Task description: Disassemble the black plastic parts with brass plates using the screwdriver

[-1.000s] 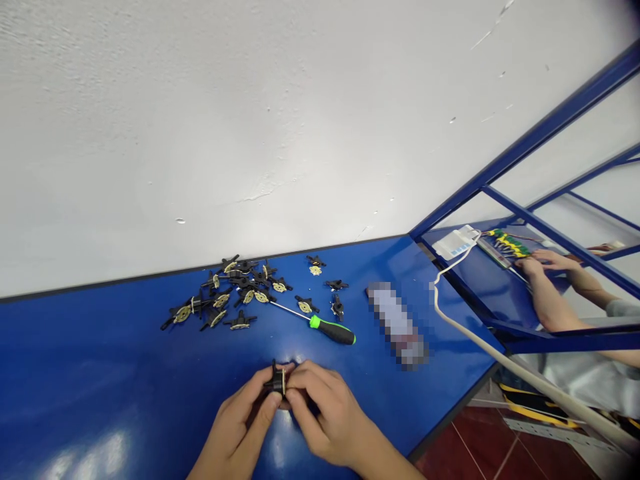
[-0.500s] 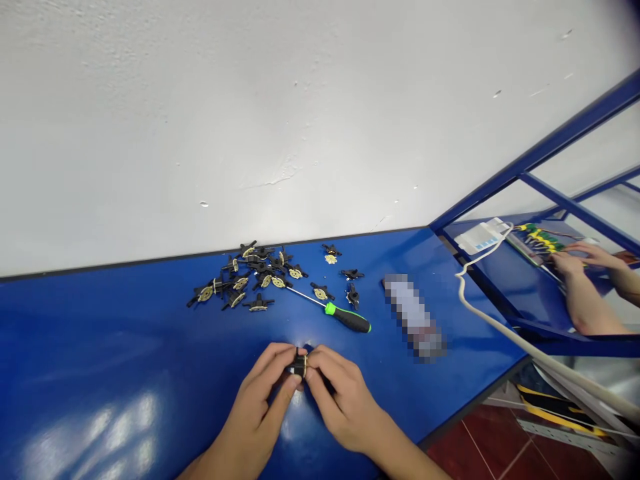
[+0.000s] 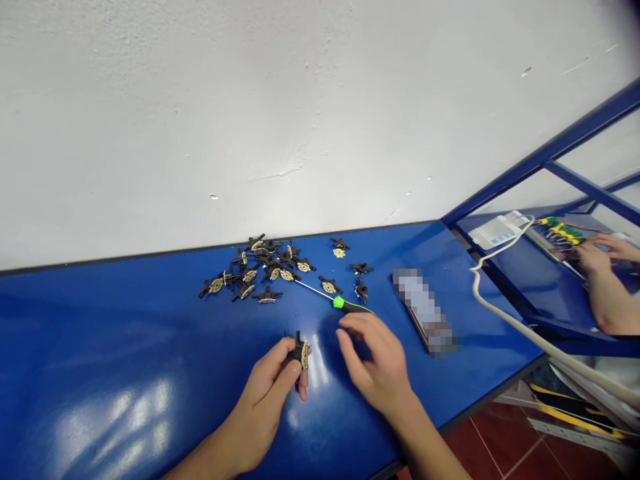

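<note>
My left hand [image 3: 273, 393] grips a small black part with a gold toothed disc [image 3: 305, 355] on its right side, thumb in front. To the right, my right hand [image 3: 375, 353] is apart from it, thumb and index finger spread with nothing visible between them. Its upper edge overlaps the handle of a green and black screwdriver [image 3: 339, 303], whose shaft points to a pile of similar black parts with gold discs [image 3: 273, 272]. Several more such parts lie right of the pile, one beside a loose-looking gold disc [image 3: 339, 253].
A phone-like device [image 3: 423, 310], blurred, lies on the blue table [image 3: 125, 333] at the right. Beyond it run a white cable [image 3: 505, 320] and a blue metal frame [image 3: 545, 150]. Another person's hands [image 3: 595, 257] are at green and yellow items on the neighbouring table.
My right hand has let go of the black part and moved right, toward the screwdriver handle. The part remains in my left hand, now more upright. The view has shifted slightly.
</note>
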